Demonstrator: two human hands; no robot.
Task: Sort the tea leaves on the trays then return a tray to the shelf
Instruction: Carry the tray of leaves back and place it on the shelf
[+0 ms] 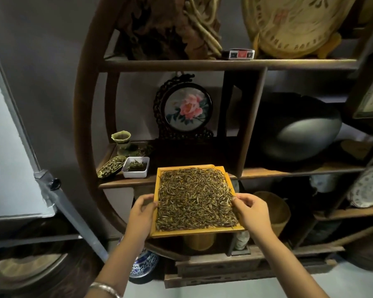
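The left hand (143, 214) and right hand (251, 211) each grip a side edge of the square yellow wooden tray (197, 231), spread evenly with dry brown tea leaves (195, 198). Its far edge meets the front edge of the dark round-framed wooden shelf (289, 172), so sorting looks finished and only sliding it in remains.

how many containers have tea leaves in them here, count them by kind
Yellow tray, held by left hand and right hand: 1
White square dish: 1
Green leaf-shaped dish: 1
Total: 3
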